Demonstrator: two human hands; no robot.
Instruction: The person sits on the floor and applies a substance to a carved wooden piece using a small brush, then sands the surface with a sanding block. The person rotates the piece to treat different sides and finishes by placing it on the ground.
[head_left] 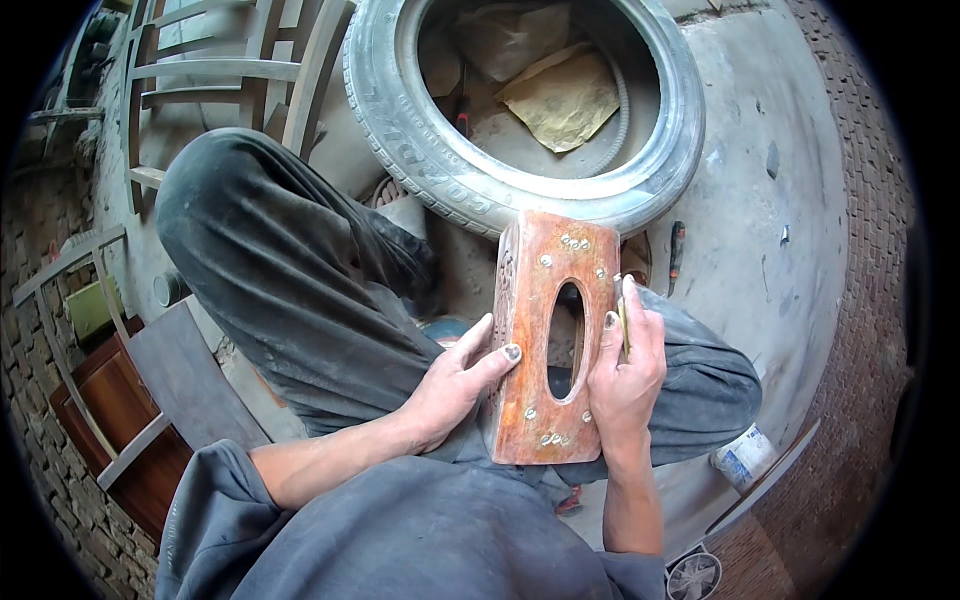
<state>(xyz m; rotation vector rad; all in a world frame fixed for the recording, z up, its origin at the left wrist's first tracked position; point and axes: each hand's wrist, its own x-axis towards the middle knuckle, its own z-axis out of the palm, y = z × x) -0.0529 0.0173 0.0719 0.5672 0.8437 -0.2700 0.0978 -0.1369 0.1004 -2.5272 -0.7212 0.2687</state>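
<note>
A reddish-brown wooden tissue box point(530, 330) with an oval slot in its top face stands tilted over my lap. Small pale inlaid flowers dot that face, and its left side looks carved. My left hand point(450, 385) grips the box's left side, thumb on the top edge and the other fingers mostly hidden. My right hand point(630, 370) is at the box's right edge, thumb by the slot. Between its thumb and fingers is a thin yellowish piece point(625, 330), seen edge-on, that looks like folded sandpaper.
A dusty tire point(470, 180) lies ahead, with a creased yellow sheet point(565, 105) inside it. To its right a screwdriver point(677, 250) lies on the grey floor. Wooden chair frames point(215, 69) stand at the far left. A white container point(745, 457) is beside my right knee.
</note>
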